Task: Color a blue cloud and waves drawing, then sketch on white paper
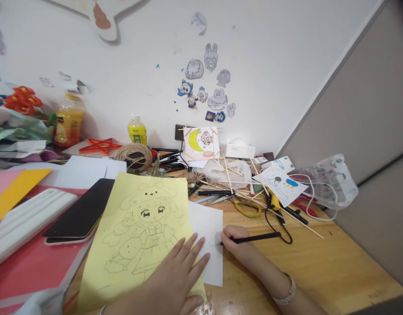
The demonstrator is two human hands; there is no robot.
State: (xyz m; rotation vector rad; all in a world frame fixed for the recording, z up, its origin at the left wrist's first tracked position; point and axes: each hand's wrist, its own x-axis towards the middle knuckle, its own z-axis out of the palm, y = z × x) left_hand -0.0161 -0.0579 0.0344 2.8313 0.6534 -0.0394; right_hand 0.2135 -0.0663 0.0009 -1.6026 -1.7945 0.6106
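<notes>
My left hand (175, 273) lies flat with its fingers spread, across the lower right of a yellow sheet (106, 262) and onto a white sheet (214, 267). On the yellow sheet is a line drawing of a long-haired character in a dress and hat, beside a rabbit-like figure. The white sheet lies partly under the yellow one and bears faint marks. At its right edge my right hand (237, 245) grips a slim black pencil (262, 237), whose tip points left at the white paper.
Yellow-handled scissors (247, 209), thin wooden sticks (228, 175), pens and a twine roll (134, 157) clutter the back. Leftward are a black phone-like slab (79, 210) and a long white case (33, 223). Two bottles, one a yellow bottle (137, 130), stand by the wall.
</notes>
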